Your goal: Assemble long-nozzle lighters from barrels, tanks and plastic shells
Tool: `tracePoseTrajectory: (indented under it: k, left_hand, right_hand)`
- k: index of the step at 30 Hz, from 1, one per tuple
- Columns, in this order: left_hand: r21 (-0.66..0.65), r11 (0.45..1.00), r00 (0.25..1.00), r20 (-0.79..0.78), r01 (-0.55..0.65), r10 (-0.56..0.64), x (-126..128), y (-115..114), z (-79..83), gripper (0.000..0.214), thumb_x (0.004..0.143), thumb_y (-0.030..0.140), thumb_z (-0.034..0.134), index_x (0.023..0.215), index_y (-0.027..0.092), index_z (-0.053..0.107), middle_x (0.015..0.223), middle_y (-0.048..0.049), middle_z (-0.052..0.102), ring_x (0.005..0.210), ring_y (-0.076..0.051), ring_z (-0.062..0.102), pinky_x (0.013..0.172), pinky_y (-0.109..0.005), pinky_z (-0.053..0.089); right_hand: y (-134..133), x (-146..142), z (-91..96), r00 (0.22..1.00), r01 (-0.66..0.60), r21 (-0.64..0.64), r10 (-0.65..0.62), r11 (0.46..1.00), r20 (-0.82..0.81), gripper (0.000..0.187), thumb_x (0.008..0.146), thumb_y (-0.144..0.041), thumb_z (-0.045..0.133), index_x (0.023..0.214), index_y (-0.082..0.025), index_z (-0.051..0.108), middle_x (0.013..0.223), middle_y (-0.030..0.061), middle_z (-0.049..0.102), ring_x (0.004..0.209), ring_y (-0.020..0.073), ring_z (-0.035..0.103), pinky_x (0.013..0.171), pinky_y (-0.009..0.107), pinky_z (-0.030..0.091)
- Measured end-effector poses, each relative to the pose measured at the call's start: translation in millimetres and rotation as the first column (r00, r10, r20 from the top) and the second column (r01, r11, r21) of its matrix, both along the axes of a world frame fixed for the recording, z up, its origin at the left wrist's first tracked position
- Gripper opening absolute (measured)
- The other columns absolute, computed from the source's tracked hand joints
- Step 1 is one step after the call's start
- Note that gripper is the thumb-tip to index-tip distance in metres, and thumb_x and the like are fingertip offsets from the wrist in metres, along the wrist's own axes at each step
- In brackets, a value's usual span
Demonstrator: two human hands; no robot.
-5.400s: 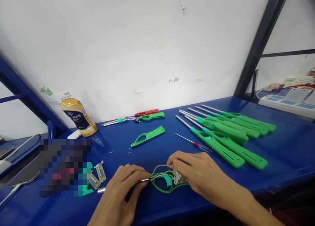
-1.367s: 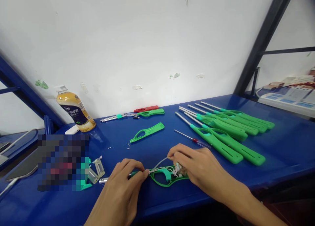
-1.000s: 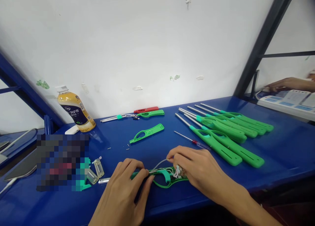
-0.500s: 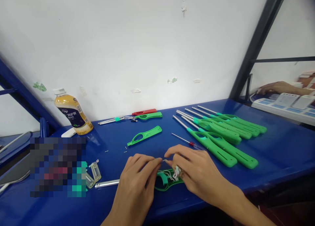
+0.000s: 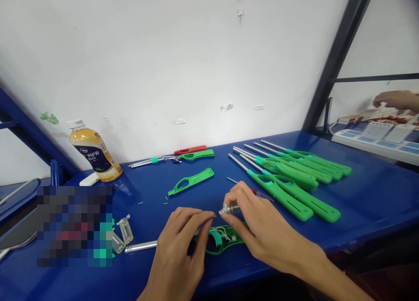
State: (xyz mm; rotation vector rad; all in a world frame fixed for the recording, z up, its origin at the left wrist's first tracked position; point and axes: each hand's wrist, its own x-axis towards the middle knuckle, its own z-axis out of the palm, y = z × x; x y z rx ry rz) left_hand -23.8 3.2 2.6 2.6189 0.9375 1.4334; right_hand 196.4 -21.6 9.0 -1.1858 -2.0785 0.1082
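Note:
My left hand is closed in a pinch above an opened green lighter; whatever lies between its fingertips is too small to make out. Under both hands lies the lighter's green half-shell, with a teal trigger and thin white wires inside. Its metal tube sticks out leftward beyond my left hand. Just above the shell, my right hand grips a small clear fuel tank, its valve end pointing left. My palm and fingers hide part of the shell.
Several assembled green lighters lie at right, near a red-collared screwdriver. A loose green half-shell lies behind my hands. Clear fuel tanks and a drink bottle are at left. Another person's hand shows far right.
My right hand has lifted up from the shell and turned, bringing the fuel tank into clearer view. The left hand stays nearly in place. At far right the other person's hand has moved.

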Motion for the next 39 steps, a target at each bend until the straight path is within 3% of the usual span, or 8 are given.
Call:
tracePoseTrajectory:
  k: [10, 21, 39]
  left_hand:
    - [-0.008, 1.000, 1.000, 0.018, 0.017, -0.017, 3, 0, 1.2, 0.019, 0.102, 0.008, 0.062, 0.113, 0.022, 0.069, 0.099, 0.0001, 0.071, 0.091, -0.011, 0.067, 0.086, -0.021, 0.053]
    - [0.001, 1.000, 0.999, 0.011, 0.031, -0.031, 2, 0, 2.3, 0.020, 0.101, 0.006, 0.062, 0.112, 0.022, 0.069, 0.098, -0.0005, 0.071, 0.090, -0.012, 0.066, 0.085, -0.022, 0.054]
    - [0.041, 0.997, 0.997, -0.029, 0.068, -0.067, 4, -2, -0.5, 0.023, 0.100, -0.001, 0.060, 0.112, 0.017, 0.066, 0.100, -0.0043, 0.068, 0.093, -0.015, 0.061, 0.087, -0.025, 0.053]
  right_hand:
    - [6, 2, -8.6, 0.992, -0.095, 0.052, 0.099, 0.994, -0.074, 0.013, 0.110, -0.027, 0.053, 0.122, -0.029, 0.059, 0.111, 0.0014, 0.062, 0.096, 0.0154, 0.062, 0.083, 0.031, 0.052]
    - [7, 2, -7.0, 0.993, -0.096, 0.060, 0.099, 0.994, -0.067, 0.013, 0.109, -0.026, 0.056, 0.121, -0.028, 0.063, 0.109, 0.0016, 0.063, 0.095, 0.0148, 0.062, 0.081, 0.029, 0.052]
    - [9, 7, -14.6, 0.988, -0.137, 0.223, 0.149, 0.965, -0.041, 0.026, 0.105, -0.019, 0.063, 0.131, -0.024, 0.067, 0.103, 0.0048, 0.065, 0.081, 0.0125, 0.063, 0.070, 0.026, 0.053]
